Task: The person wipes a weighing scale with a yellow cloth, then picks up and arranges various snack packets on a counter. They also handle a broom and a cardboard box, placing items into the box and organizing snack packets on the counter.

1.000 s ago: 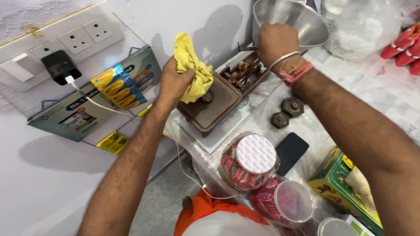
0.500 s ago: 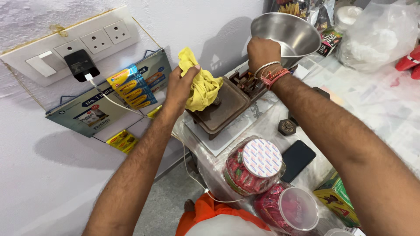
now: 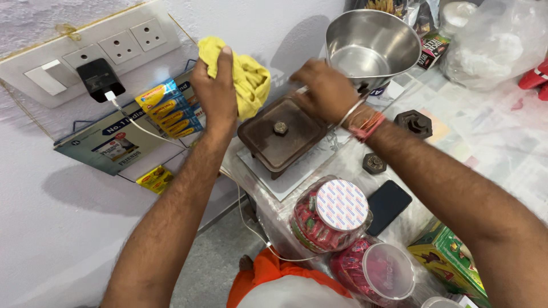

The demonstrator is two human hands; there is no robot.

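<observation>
Both hands have shifted: the left hand (image 3: 217, 91) has lifted the yellow cloth (image 3: 248, 77) off the brown scale platform (image 3: 281, 137), and it now hangs bunched in a closed fist at eleven o'clock of that platform. At one o'clock of the platform, the right hand (image 3: 322, 91) curls narrow beside the steel pan (image 3: 371, 48); what it grips I cannot tell. Two iron weights (image 3: 414, 122) sit at three o'clock, near a dark phone (image 3: 388, 205).
</observation>
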